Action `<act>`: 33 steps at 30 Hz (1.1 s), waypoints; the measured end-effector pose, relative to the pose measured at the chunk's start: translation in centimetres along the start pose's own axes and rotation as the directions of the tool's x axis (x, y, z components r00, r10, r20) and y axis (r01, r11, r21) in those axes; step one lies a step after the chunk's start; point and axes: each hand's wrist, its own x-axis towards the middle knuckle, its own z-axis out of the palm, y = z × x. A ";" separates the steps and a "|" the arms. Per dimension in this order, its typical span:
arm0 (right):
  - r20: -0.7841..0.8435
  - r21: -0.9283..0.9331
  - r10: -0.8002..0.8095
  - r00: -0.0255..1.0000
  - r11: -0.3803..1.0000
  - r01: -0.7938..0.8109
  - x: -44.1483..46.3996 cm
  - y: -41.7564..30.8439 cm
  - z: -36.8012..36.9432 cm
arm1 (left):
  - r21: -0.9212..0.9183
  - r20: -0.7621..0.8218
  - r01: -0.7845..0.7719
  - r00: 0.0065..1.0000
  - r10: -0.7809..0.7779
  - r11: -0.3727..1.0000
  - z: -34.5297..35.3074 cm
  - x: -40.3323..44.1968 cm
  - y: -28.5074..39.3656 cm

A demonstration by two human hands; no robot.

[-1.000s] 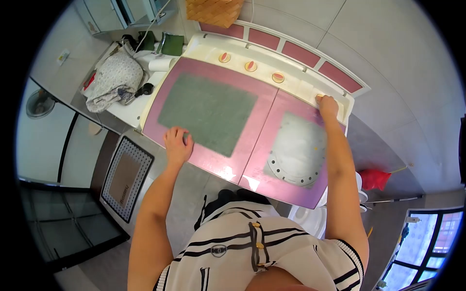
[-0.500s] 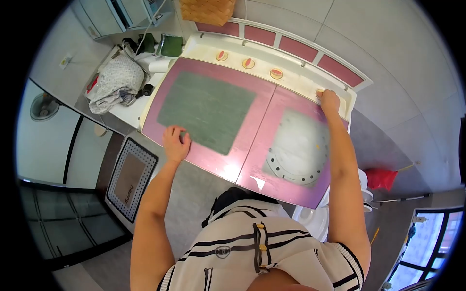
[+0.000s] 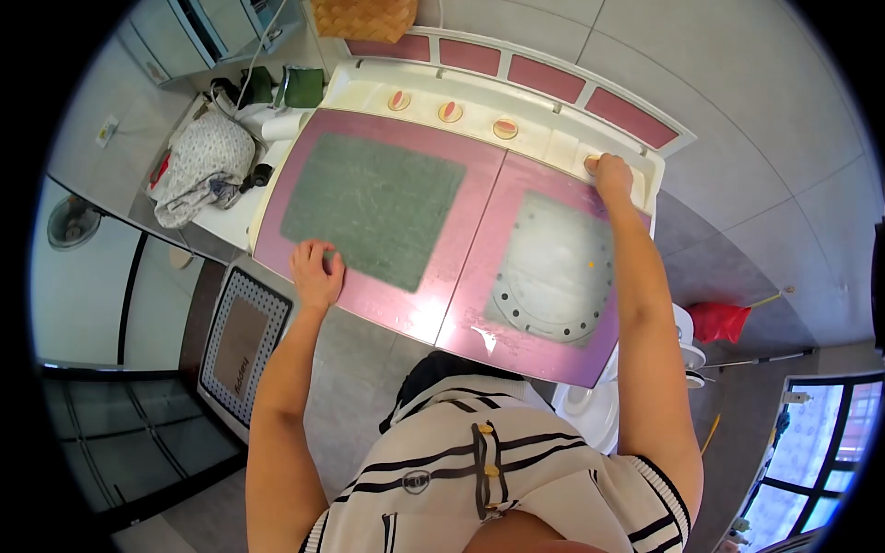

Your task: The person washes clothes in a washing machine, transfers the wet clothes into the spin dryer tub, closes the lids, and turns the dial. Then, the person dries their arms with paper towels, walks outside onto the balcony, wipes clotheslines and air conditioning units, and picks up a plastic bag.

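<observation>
A twin-tub washing machine (image 3: 452, 304) with a pink top and two closed lids fills the middle of the view. Its cream panel carries a row of knobs, among them a left knob (image 3: 398, 100), a second knob (image 3: 450, 111) and a third knob (image 3: 505, 127). My right hand (image 3: 612, 177) has its fingers closed round the rightmost knob (image 3: 591, 164), which is partly hidden. At the front left edge of the larger lid rests my left hand (image 3: 317, 274), fingers bent and slightly apart, holding nothing.
Left of the machine, a patterned cloth (image 3: 210, 152) lies on a white counter (image 3: 230, 221). A woven basket (image 3: 367, 18) hangs above the panel. A floor mat (image 3: 244, 341) is at lower left. A red bag (image 3: 719, 323) and a white toilet (image 3: 590, 415) are at right.
The view has shifted slightly, so the machine appears further left. Both hands keep their places, the right on the rightmost knob and the left on the lid edge.
</observation>
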 end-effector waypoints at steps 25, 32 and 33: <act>-0.005 0.028 -0.010 1.000 1.000 0.010 0.3 0.0 -0.5 | 0.073 -0.009 -0.049 0.999 0.050 0.996 -0.4 3.1 1.5; 0.037 0.023 0.030 0.999 0.999 -0.031 0.1 -0.1 0.2 | 0.115 -0.327 -0.331 0.878 0.351 0.937 -3.5 32.9 9.4; 0.042 0.014 0.041 0.998 0.999 -0.042 0.4 -0.4 0.3 | 0.191 -0.297 -0.338 0.875 0.383 0.921 -2.6 36.9 9.1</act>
